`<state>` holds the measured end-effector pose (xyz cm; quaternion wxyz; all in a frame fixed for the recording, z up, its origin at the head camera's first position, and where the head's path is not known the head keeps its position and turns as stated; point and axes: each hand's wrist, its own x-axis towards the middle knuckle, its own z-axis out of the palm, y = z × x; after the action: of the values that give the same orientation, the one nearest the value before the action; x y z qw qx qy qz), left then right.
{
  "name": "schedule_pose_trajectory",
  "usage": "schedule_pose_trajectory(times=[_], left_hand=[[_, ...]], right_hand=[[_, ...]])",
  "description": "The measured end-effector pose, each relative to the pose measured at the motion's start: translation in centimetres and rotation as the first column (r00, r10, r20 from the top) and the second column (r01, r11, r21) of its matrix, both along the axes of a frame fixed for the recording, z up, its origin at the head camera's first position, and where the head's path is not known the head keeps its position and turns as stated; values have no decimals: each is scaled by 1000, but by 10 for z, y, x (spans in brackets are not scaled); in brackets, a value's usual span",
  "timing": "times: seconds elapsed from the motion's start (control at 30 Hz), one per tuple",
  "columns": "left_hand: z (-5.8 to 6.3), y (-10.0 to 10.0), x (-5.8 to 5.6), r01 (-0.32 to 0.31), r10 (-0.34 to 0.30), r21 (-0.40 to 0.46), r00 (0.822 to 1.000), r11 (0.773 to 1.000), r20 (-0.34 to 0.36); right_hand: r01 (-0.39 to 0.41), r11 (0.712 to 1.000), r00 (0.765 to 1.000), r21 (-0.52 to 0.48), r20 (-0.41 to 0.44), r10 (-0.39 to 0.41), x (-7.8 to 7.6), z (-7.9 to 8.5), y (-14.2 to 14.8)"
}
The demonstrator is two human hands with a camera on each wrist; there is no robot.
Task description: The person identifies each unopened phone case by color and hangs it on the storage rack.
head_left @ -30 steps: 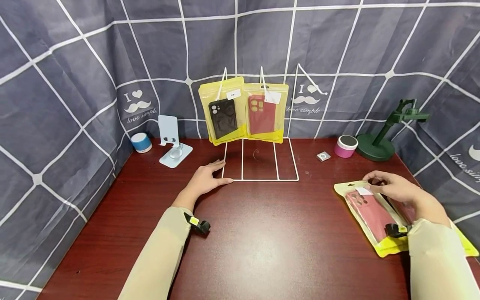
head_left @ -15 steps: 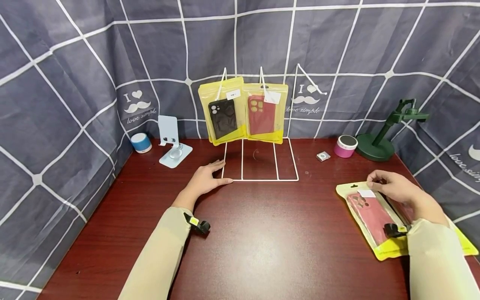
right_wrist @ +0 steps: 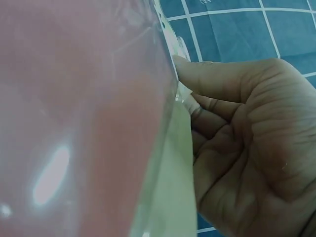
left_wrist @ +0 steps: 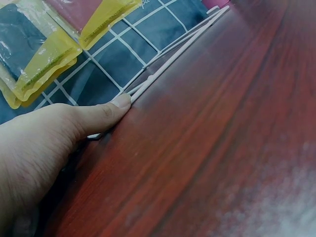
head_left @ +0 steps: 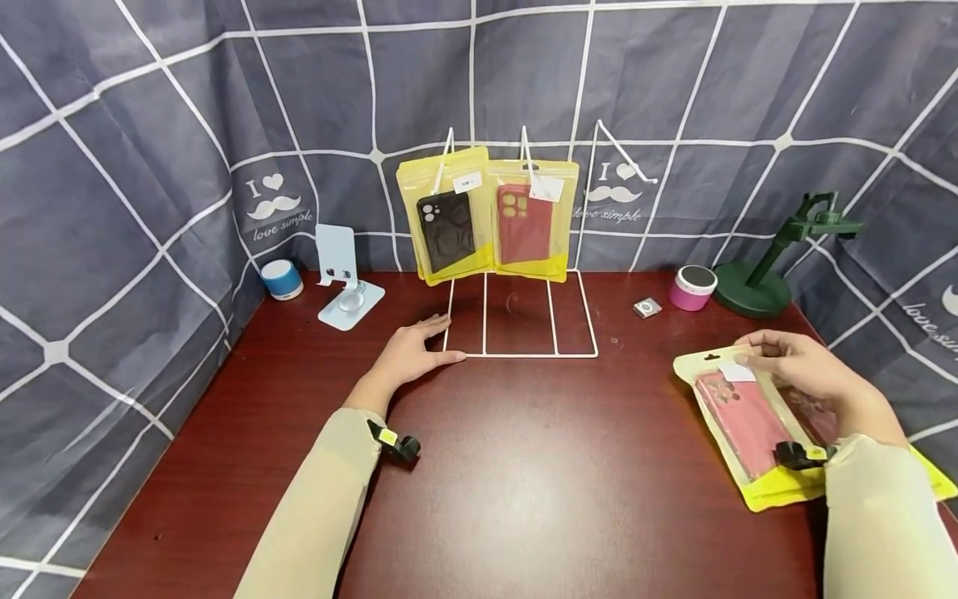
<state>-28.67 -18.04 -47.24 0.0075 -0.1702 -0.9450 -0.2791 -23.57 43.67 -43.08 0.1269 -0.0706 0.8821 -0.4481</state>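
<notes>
Pinching the upper edge of a clear plastic pouch with yellow trim and a pink phone case inside, the right hand holds it tilted at the right of the dark red wooden table in the head view. Another pouch with a darker pink case shows just beside it and might drag along if their edges catch. The left hand lies spread at the near left corner of a white wire rack.

In the left wrist view, its thumb rests on the wire; the other fingers are hidden. Should this light touch slacken, a knock could shift the rack.

In the right wrist view, only the pouch's edge is gripped, so slick plastic might slip or twist.
</notes>
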Motion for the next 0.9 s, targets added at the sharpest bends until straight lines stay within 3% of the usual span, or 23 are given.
schedule_pose_trajectory(times=[0.13, 0.2, 0.27, 0.33, 0.47, 0.53, 0.67, 0.9], left_hand=[[-1, 1, 0, -4, 4, 9, 1000, 1000, -2], [-2, 1, 0, -4, 4, 14, 1000, 1000, -3], [-3, 1, 1, -5, 5, 17, 1000, 1000, -1], [-4, 1, 1, -4, 4, 18, 1000, 1000, 0], [-5, 2, 1, -5, 5, 22, 1000, 1000, 5], [-6, 3, 0, -4, 4, 20, 1000, 1000, 5], [-6, 3, 0, -1, 1, 21, 1000, 1000, 5], [-3, 1, 0, -12, 12, 20, 1000, 1000, 5]], right_hand=[[56, 998, 998, -42, -19, -56, 2, 7, -3], [130, 989, 990, -67, -43, -133, 4, 17, -10], [190, 966, 976, -175, -73, -205, 7, 31, -23], [216, 904, 960, -368, -91, -266, 10, 47, -41], [137, 708, 927, -693, -161, -338, 19, 75, -87], [113, 672, 899, -731, -213, -382, 23, 87, -108], [95, 672, 843, -735, -299, -447, 28, 105, -146], [31, 693, 789, -720, -408, -459, 22, 131, -204]])
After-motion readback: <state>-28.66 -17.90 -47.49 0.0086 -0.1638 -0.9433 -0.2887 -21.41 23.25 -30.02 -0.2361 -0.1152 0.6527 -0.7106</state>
